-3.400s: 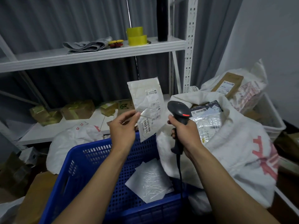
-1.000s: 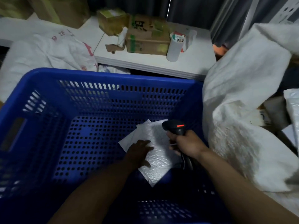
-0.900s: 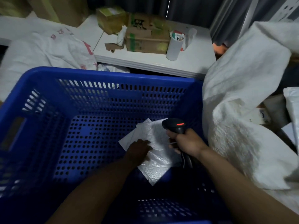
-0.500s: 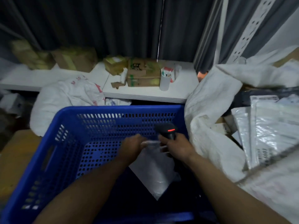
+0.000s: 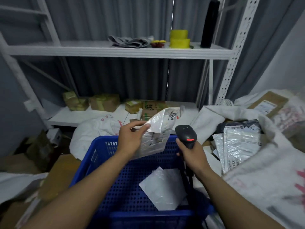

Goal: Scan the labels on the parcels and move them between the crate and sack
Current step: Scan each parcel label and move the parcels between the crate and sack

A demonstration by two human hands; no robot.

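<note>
- Parcel room, mid-shift: my left hand point(image 5: 130, 139) pinches a thin, crinkled white plastic mailer bag point(image 5: 156, 131) by its upper left corner and holds it up over the far rim of the blue perforated plastic crate point(image 5: 99, 147).
- My right hand point(image 5: 193, 153) is wrapped round the grip of a black handheld barcode scanner point(image 5: 185, 135), red light lit, its head just beside the bag's right edge. My hands are apart, with the bag between them.
- The bag sags and buckles from that single corner. Its top curls over, and the printed label point(image 5: 173, 115) rides up there, tilted and only partly readable.
- I judge it light and limp, a slick film round something flat and soft. Nothing about it looks fragile, but the film could slide out of a loose pinch.
- A corner hold lets the label fold. Taking the top edge close to the label, thumb in front and fingers behind, should pull that face flat for the scanner.
- A second parcel, a flat white padded envelope point(image 5: 165, 189), lies on the crate floor with no label showing.
- To my right, the open white woven sack with red print point(image 5: 267, 176) holds a pile of clear and dark plastic mailers point(image 5: 236, 146), presumably where this bag goes once scanned.
</note>
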